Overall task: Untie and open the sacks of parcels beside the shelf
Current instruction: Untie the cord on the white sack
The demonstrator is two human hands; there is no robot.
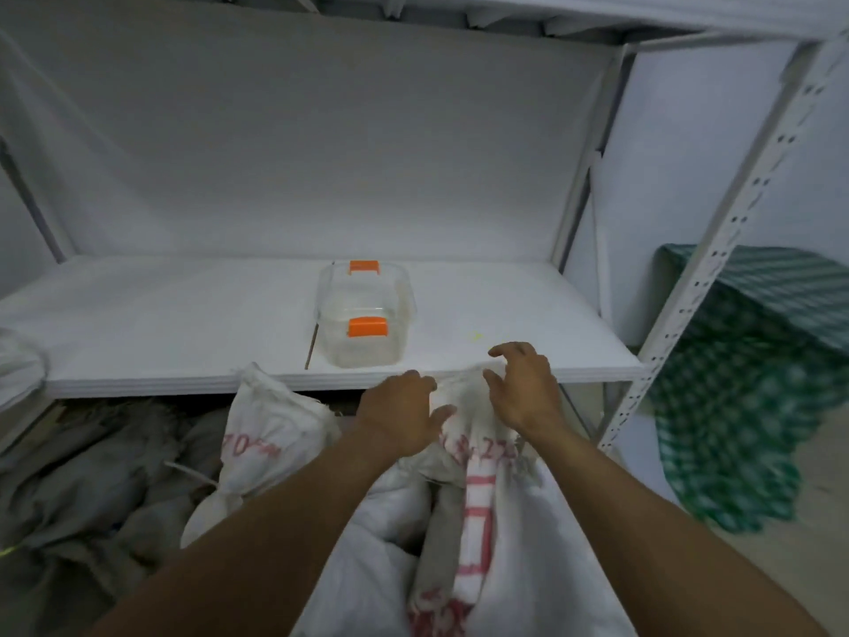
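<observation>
A white woven sack (478,508) with red printing stands in front of me, its gathered top reaching the shelf's front edge. My left hand (399,413) rests against the left side of that gathered neck, fingers bent over the cloth. My right hand (523,388) hovers at the neck's right side with fingers spread and loosely curled, holding nothing that I can see. A second white sack (266,434) with red marks stands to the left, its top tied shut.
A white metal shelf (183,342) carries a clear plastic box (365,324) with orange clips. Grey sacks (92,489) lie under the shelf at left. A green checked cloth (744,388) hangs right of the perforated upright (716,268).
</observation>
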